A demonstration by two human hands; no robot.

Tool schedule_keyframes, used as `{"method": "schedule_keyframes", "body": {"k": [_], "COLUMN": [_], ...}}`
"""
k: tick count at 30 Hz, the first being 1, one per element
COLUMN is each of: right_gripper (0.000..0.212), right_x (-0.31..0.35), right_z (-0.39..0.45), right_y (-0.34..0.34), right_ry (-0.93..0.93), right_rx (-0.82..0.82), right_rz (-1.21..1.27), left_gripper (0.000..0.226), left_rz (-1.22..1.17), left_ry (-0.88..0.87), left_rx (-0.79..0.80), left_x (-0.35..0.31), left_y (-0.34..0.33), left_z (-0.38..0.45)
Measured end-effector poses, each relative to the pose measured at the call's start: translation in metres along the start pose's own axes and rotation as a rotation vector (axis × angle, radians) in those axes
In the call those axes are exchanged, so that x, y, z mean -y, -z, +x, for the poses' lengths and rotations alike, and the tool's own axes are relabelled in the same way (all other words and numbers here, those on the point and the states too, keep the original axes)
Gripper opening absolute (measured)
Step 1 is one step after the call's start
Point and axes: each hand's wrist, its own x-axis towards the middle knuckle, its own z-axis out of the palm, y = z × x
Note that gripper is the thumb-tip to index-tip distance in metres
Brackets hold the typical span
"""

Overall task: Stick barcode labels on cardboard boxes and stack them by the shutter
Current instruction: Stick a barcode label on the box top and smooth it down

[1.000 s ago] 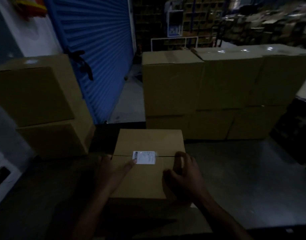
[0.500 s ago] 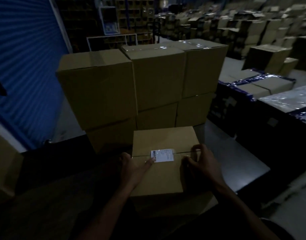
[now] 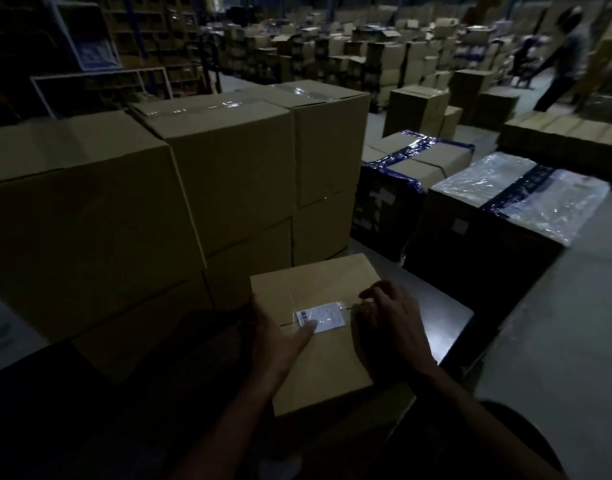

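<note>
A small cardboard box sits low in the middle of the view between my hands. A white barcode label is stuck across its top seam. My left hand wraps over the box's left edge, thumb pressing the label's lower left corner. My right hand grips the right edge, its fingers curled on the top beside the label. The shutter is out of view.
A two-high stack of large cardboard boxes stands just behind and left. To the right are a box with blue tape and a plastic-wrapped one. A person walks at far right among several more boxes.
The view has swung right, away from the blue shutter, and the box has come along between my hands. My left thumb now lies on the label.
</note>
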Motion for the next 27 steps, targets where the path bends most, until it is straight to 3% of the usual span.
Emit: {"method": "schedule_keyframes", "body": {"k": [4, 9, 17, 22, 27], "right_gripper": [0.036, 0.022, 0.014, 0.033, 0.019], "right_x": [0.006, 0.028, 0.025, 0.025, 0.024], "right_z": [0.005, 0.008, 0.012, 0.012, 0.008], "right_y": [-0.006, -0.013, -0.021, -0.023, -0.013], "right_ry": [0.172, -0.026, -0.033, -0.011, -0.110], "right_rx": [0.156, 0.109, 0.176, 0.193, 0.197], "right_rz": [-0.071, 0.023, 0.216, 0.247, 0.446], "left_gripper": [0.131, 0.128, 0.116, 0.116, 0.117], "left_rz": [0.010, -0.015, -0.001, 0.020, 0.027], "left_ry": [-0.026, -0.093, -0.087, -0.073, -0.058], "left_rx": [-0.014, -0.054, -0.080, -0.096, -0.108], "left_x": [0.004, 0.011, 0.010, 0.009, 0.009], "left_y": [-0.001, 0.000, 0.001, 0.000, 0.000], "left_z": [0.006, 0.005, 0.002, 0.002, 0.000]}}
